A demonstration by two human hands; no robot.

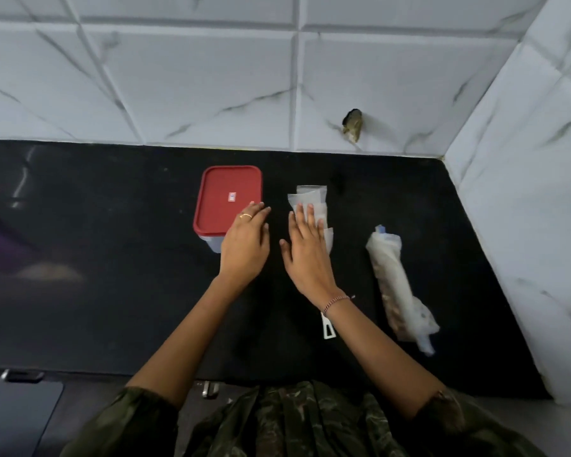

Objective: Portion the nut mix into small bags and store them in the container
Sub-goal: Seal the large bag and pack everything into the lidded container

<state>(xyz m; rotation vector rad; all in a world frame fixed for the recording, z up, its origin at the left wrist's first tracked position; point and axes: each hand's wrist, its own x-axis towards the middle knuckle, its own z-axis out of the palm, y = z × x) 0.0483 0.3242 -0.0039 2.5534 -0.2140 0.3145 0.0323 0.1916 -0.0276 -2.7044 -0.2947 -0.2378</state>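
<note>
A container with a red lid point(223, 196) stands shut on the black counter point(112, 258). My left hand point(244, 245) lies flat with straight fingers over the lid's near right corner. To its right a small pile of clear little bags point(310, 197) lies on the counter, and my right hand point(307, 249) rests on them with fingers extended. Further right, a long rolled bag of nut mix point(398, 285) lies on its side, apart from both hands.
A small white clip-like piece point(327, 328) lies under my right wrist. White marble-patterned tiles point(211, 77) form the back wall and the right wall point(524, 192). Drawer handles point(22, 376) show below the counter's front edge.
</note>
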